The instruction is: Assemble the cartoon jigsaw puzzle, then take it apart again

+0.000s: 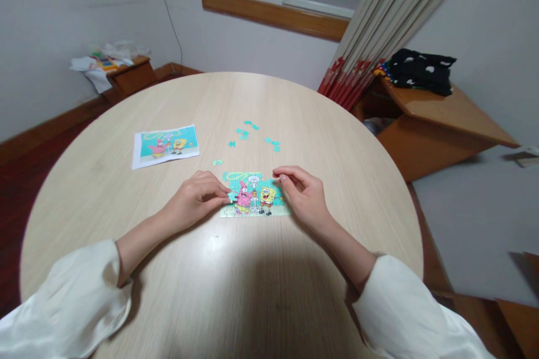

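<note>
A partly assembled cartoon jigsaw puzzle [254, 196] lies on the round wooden table [219, 269] in front of me. My left hand [197, 197] rests at the puzzle's left edge, fingers curled, pinching a small turquoise puzzle piece [231, 197] against that edge. My right hand [301, 193] sits at the puzzle's right edge with fingers curled and fingertips pressing on its upper right corner. Several loose turquoise pieces [252, 136] lie scattered on the table beyond the puzzle, and a single one [218, 162] lies nearer its upper left corner.
A printed reference picture [165, 146] lies on the table to the left. A wooden bench with dark spotted fabric [421, 70] stands at the right. Striped curtains [379, 28] hang by the window. A low wooden stand with papers [113, 67] sits at the far left.
</note>
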Demonstrator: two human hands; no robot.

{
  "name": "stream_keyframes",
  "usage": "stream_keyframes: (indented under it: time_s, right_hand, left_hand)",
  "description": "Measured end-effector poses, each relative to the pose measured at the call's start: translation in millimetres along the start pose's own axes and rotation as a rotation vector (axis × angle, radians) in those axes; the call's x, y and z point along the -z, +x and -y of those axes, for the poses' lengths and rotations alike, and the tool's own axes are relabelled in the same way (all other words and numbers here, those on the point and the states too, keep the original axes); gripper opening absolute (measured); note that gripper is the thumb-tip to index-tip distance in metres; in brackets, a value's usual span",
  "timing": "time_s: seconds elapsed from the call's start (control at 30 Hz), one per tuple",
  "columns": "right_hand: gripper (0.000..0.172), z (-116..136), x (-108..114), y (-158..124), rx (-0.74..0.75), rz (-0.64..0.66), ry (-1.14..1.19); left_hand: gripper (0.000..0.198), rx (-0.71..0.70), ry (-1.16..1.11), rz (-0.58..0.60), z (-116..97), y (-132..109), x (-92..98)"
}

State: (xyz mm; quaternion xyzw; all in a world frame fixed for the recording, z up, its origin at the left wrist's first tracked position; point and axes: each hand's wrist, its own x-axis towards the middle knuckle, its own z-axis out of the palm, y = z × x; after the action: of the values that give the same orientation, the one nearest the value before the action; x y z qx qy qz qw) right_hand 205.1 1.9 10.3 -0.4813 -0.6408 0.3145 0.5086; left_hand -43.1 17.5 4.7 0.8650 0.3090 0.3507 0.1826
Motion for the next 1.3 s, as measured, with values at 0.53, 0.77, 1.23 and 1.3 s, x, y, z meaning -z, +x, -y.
stream_keyframes:
  time_s: [0.53, 0.77, 1.23, 1.3]
  right_hand:
    - [0.024, 11.9, -12.7, -11.7, -0.051, 0.397, -0.022]
    - [0.024, -24.5, 6.6, 19.7, -0.258, 0.014, 0.173]
    - [0.017, -41.7, 8.4, 32.6, -0.192, -0.023, 0.107]
    - [0.017, -42.7, 9.6, 33.6, -0.191, -0.027, 0.101]
  left_hand:
    - [0.01, -0.111, 0.026, -0.053, -30.6, 5.0, -20.3]
    - [0.02, 0.009, 0.111, -0.039, -22.5, 6.5, -29.1]
    - [0.044, 0.09, 0.273, 0.175, -22.8, 0.3, -33.3]
    - [0.044, 0.119, 0.273, 0.199, -21.8, -0.4, -33.3]
